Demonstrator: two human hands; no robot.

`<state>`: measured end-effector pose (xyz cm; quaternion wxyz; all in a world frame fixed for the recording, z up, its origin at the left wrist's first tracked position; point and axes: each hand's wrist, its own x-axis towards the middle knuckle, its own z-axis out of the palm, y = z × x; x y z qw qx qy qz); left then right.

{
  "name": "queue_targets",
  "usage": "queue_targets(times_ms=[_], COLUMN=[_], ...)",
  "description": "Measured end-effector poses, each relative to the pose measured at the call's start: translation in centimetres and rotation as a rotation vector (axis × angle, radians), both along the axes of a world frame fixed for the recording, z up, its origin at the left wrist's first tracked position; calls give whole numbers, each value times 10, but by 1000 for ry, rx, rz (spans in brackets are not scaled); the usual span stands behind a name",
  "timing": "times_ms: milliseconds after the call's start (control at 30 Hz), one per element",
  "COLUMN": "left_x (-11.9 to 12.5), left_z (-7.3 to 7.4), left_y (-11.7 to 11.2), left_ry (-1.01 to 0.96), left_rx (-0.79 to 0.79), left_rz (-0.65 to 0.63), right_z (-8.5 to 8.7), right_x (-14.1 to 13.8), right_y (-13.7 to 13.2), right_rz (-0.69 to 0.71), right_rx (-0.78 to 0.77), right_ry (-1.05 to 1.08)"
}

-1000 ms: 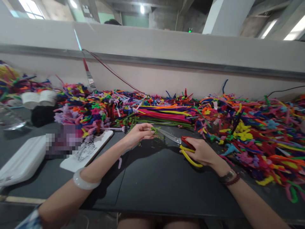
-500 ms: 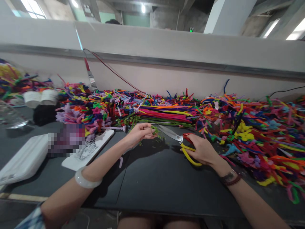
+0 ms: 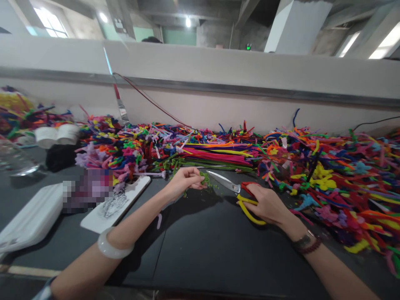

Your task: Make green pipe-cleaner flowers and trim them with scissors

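Pinched in the fingertips of my left hand [image 3: 186,180] is a small green fuzzy piece [image 3: 204,178], which looks like pipe cleaner; its exact shape is partly hidden by the fingers. Loose green bits [image 3: 214,188] lie scattered on the black table just below and beside it. My right hand [image 3: 267,203] grips a pair of scissors [image 3: 229,185] with red and yellow handles, fingers through the loops. The silver blades point left, their tips close to the green piece but apart from it.
Heaped pipe cleaners [image 3: 343,166] in many colours line the back and right of the black table [image 3: 212,246]. Behind my hands lies a bundle of straight pipe cleaners [image 3: 218,152]. At left are a white board [image 3: 125,204], a white box [image 3: 34,216] and white cups [image 3: 58,135].
The view has tilted up slightly, so everything sits lower in the picture. Both hands keep their holds, on the green piece and the scissors, with little movement over the table.
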<state>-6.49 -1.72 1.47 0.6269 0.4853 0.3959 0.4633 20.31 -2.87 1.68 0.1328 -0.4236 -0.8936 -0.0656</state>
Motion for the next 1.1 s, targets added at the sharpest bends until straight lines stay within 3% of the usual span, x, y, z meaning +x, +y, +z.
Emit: queue_targets(times_ms=[233,567,1100], left_x=[0,-2,-2], left_z=[1,-3,-3], left_y=[-1,2,2], left_ry=[-16,41,51], left_rx=[17,77,67], left_rz=[19,50,37], right_z=[6,2,6], right_x=[-1,3,1], right_y=[0,3,-1], right_rz=[-76,25,38], right_rx=[-19,-125,-205], right_ry=[29,5,1])
